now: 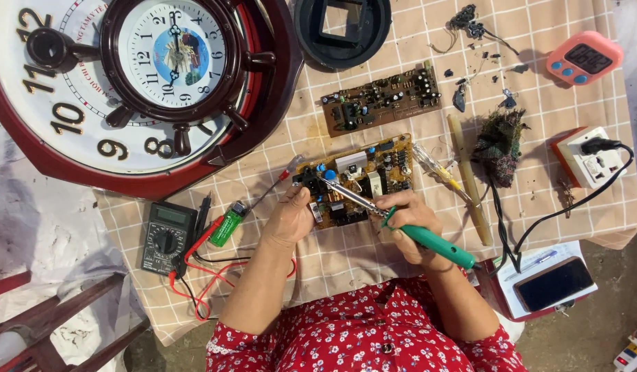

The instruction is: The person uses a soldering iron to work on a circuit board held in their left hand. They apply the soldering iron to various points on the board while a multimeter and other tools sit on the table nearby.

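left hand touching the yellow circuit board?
Touching. The head view shows the left hand resting against the near-left edge of the yellow circuit board, thumb laid on its corner with no gap visible.

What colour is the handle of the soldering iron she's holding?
Green: the soldering iron's handle in the right hand, seen in the head view.

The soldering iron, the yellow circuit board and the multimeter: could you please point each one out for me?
soldering iron (pixel 429 240), head view, on its green handle.
yellow circuit board (pixel 387 162), head view, on its upper right part.
multimeter (pixel 165 238), head view, on its round dial.
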